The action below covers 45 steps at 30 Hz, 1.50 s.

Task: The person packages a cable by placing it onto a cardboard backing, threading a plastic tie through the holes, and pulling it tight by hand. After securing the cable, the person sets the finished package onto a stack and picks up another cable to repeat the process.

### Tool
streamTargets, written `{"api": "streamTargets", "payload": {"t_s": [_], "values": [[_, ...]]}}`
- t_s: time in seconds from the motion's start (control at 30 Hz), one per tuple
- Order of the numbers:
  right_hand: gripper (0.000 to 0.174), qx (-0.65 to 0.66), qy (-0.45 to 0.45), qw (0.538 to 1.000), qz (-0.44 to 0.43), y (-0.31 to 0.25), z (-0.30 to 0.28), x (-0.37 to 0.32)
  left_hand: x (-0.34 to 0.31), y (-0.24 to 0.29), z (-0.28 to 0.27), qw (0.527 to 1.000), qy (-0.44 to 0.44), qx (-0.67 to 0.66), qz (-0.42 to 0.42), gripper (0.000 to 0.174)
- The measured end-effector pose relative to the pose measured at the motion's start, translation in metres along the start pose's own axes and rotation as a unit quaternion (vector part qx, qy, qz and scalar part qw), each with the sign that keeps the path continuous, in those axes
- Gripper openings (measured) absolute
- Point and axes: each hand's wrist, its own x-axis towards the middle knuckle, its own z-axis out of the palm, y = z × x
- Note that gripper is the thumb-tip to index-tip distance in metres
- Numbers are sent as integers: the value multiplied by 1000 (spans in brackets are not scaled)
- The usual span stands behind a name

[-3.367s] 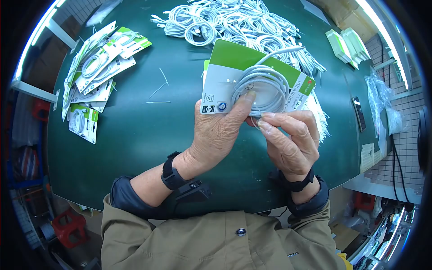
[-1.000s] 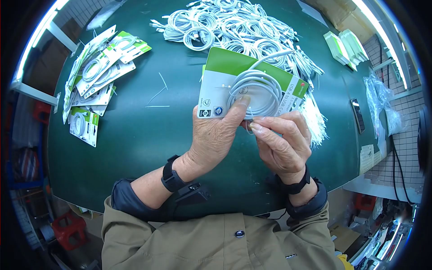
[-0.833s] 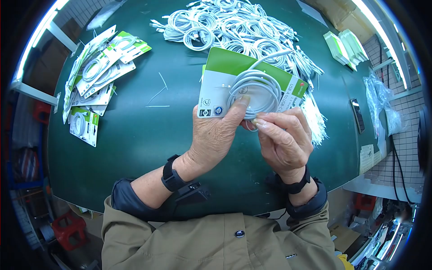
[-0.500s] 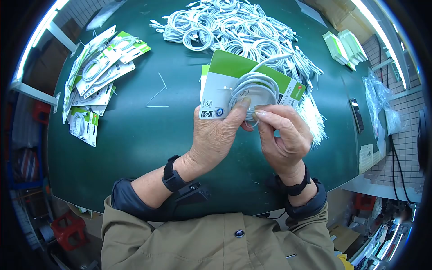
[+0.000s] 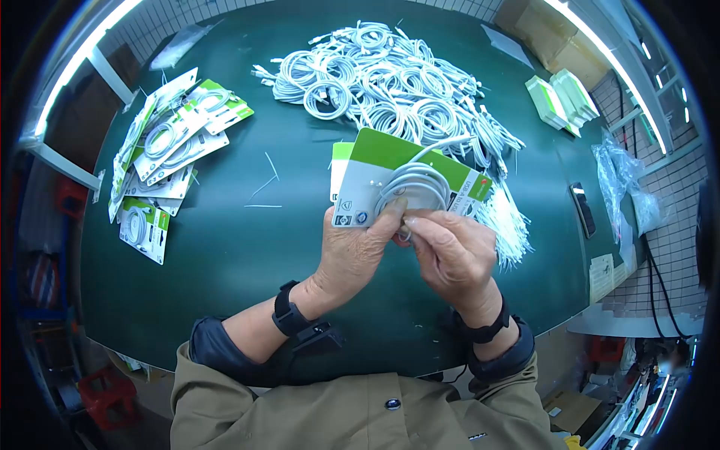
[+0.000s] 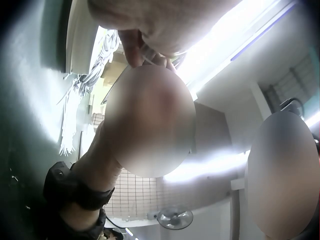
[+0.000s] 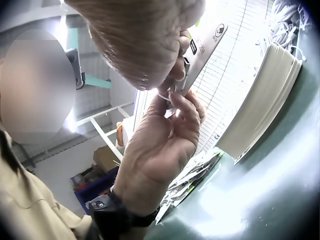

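My left hand (image 5: 352, 251) grips a green-and-white packaging card (image 5: 375, 154) printed for a USB cable. Its thumb presses a coiled white cable (image 5: 420, 180) against the card's front. At the lower edge of the coil, my right hand (image 5: 461, 255) pinches a thin white tie (image 5: 406, 237) with thumb and index finger. From the right wrist view, the tie (image 7: 163, 96) loops out between the fingertips of both hands, close under the card (image 7: 207, 52). Much of the tie is hidden by fingers.
A pile of coiled white cables (image 5: 390, 82) lies at the back, loose white ties (image 5: 506, 229) at its right. Carded cables (image 5: 161, 150) are heaped on the left. A card stack (image 7: 262, 102) stands behind my hands. A phone (image 5: 582, 210) and plastic bags (image 5: 626, 180) lie right.
The head view has shifted, so the table scene sits lower. My right hand has moved left and down, fingertips now by the left thumb. The left hand keeps its hold on the card and cable.
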Motion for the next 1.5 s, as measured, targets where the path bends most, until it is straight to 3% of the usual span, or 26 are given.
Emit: {"api": "streamTargets", "payload": {"t_s": [0.1,0.3,0.4,0.57,0.63,0.73,0.77,0.83,0.97,1.07,1.2,1.4,1.5], "values": [[25,-6,20,1000,2,-2,2,3,-2,1,0,1000,-11,5,4,21],[22,-24,-66,995,69,-9,-11,10,-1,-5,-3,999,-19,-14,-31,22],[22,57,-39,994,80,2,-7,6,4,-5,-5,999,-17,-27,-26,23],[18,23,143,986,87,24,-40,11,8,12,-9,998,-47,-27,-22,28],[12,89,239,923,288,39,-49,4,6,22,-4,997,-47,-56,-27,25],[18,374,178,791,450,82,-51,-15,1,34,6,995,-67,-58,-43,22],[23,498,91,736,450,86,-47,-25,-1,34,9,994,-77,-53,-51,22],[25,545,60,711,439,72,-38,-67,-5,30,10,994,-87,-44,-53,21],[30,513,-151,702,471,88,-29,-124,-8,23,11,992,-99,-50,-53,21],[29,439,-215,734,471,59,-41,-92,-9,18,13,992,-96,-59,-52,21],[25,411,-146,775,458,53,-39,-116,-10,16,14,992,-95,-46,-64,23],[35,318,-162,835,420,53,-45,-122,-9,9,8,991,-109,-35,-62,23],[34,303,-166,830,439,61,-40,-134,-9,9,7,992,-112,-21,-60,23]]}}
